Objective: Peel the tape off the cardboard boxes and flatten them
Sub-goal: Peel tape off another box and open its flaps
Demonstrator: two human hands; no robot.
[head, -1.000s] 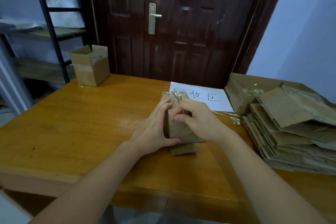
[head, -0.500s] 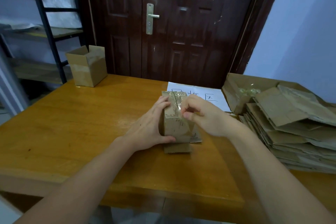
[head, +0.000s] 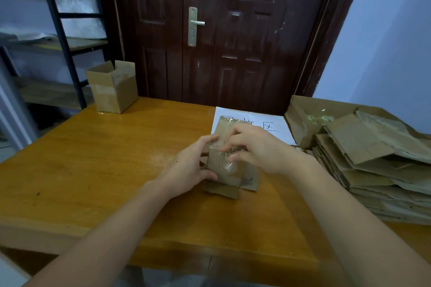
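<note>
You are reaching both bare forearms forward over the orange-brown wooden worktop, and they are meeting at the small brown cardboard box standing just right of the middle. Your left hand is cupping the box's left side, thumb pressing on the near face and fingers wrapping over the upper left edge, so it is closed on the box. Your right hand is arching over the top of the near face with the wrist raised, its fingertips pinching down on the clear glossy tape where the strip crosses that face; the grip is narrow and it is holding tape. A loose flap is lying on the worktop under the box's near edge.

Compared with half a second ago, your right hand is sitting lower on the front face, having travelled down from the top edge, and your left fingers are riding higher on the corner.

Beyond the box a white paper sheet with black handwritten characters is lying flat, partly hidden by it. To the right a stack of flattened brown cardboard is piling up at the worktop's edge. At the far left corner an open brown cardboard box is standing upright, well apart from your hands.
</note>
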